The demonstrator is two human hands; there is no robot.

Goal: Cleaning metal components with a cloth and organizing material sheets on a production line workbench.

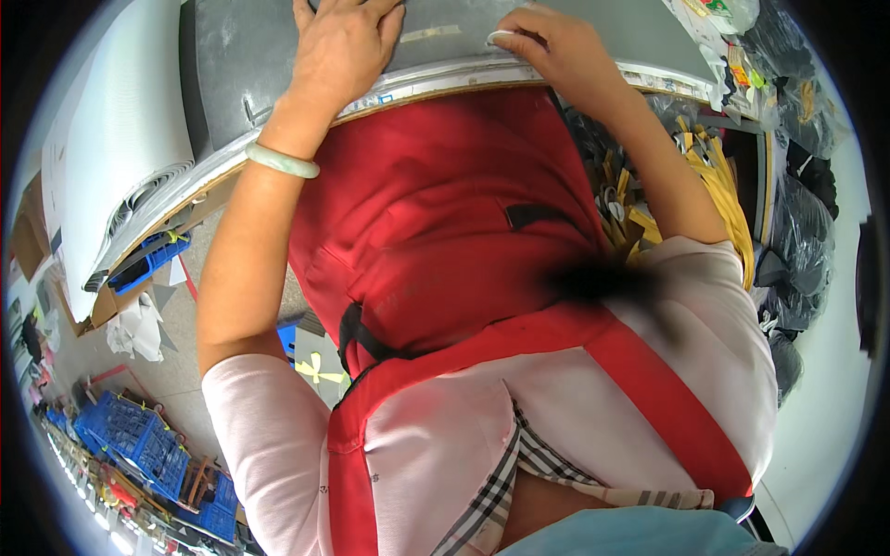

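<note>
My left hand (345, 46) lies on a dark grey sheet (250, 56) on the worktable, fingers spread, their tips cut off by the upper edge of the view. A pale green bangle (283, 160) circles that wrist. To its right, my right hand (567, 54) is closed in a pinch over the same grey surface. Between its thumb and fingers shows the rounded end of a small white piece (501, 37); its kind cannot be made out. A faint pale strip (428, 34) marks the sheet between the two hands.
A thick white roll of sheet material (120, 139) overhangs the table's left end. Yellow strips (714, 176) hang below the table at right, near dark plastic-wrapped bundles (802, 241). Blue crates (139, 440) stand on the floor at lower left. The table edge (445, 91) meets my red apron (445, 185).
</note>
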